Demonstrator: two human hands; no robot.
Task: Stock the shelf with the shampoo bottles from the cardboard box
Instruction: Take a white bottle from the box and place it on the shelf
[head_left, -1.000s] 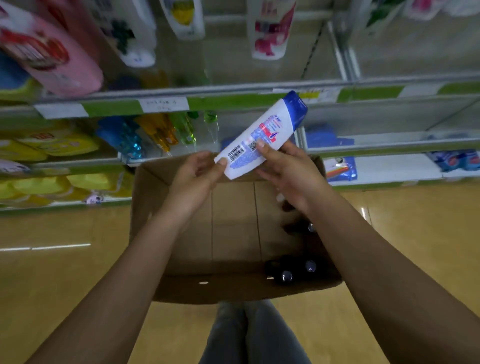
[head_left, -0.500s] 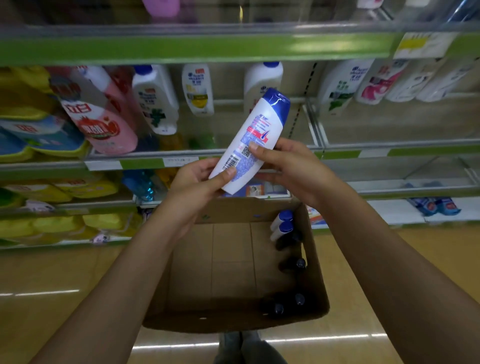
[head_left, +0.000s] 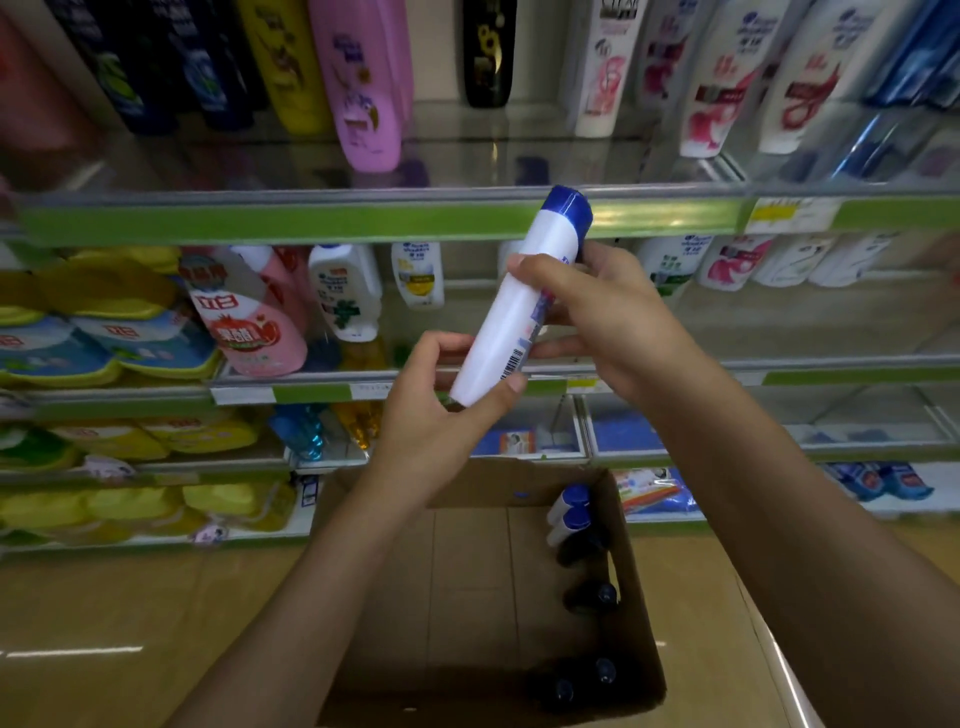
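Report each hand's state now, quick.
Left hand: grips the lower end of the white shampoo bottle.
Right hand: grips the same bottle higher up.

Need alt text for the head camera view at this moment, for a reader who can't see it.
Both hands hold a white shampoo bottle with a blue cap, tilted, before the store shelves: the left hand grips its base, the right hand its upper body. Below, an open cardboard box holds more bottles along its right side.

Dim indoor light; white glare streaks on the floor (head_left: 72, 651), deep shadow inside the cardboard box (head_left: 467, 691), soft blur and wide-angle bending at edges.
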